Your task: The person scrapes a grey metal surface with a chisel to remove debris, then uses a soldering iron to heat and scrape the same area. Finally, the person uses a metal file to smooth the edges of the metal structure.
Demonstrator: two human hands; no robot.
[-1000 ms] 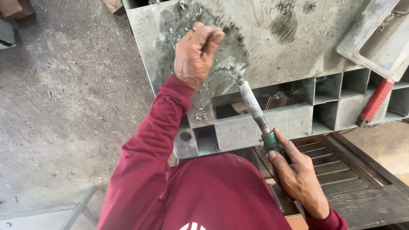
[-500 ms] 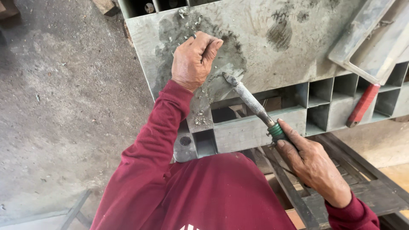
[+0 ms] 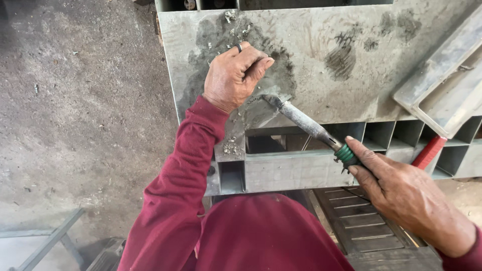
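My left hand rests as a loose fist on a flat grey metal sheet, over a dark smudged patch with small grey crumbs. A ring sits on one finger. What the fingers hold, if anything, is hidden under the hand. My right hand grips the green-banded handle of a soldering iron. Its long grey shaft points up and left, and the tip lies at the sheet's near edge just right of my left hand. Both arms wear dark red sleeves.
Below the sheet runs a grey metal frame of open square cells. A shallow grey metal tray lies tilted at the right, with a red handle beneath it. A ribbed dark panel sits near my right hand. Rough concrete floor spreads to the left.
The view has drifted, so the sheet sits lower in frame. My right hand has drawn the iron slightly right and down. My left hand stays on the dark patch.
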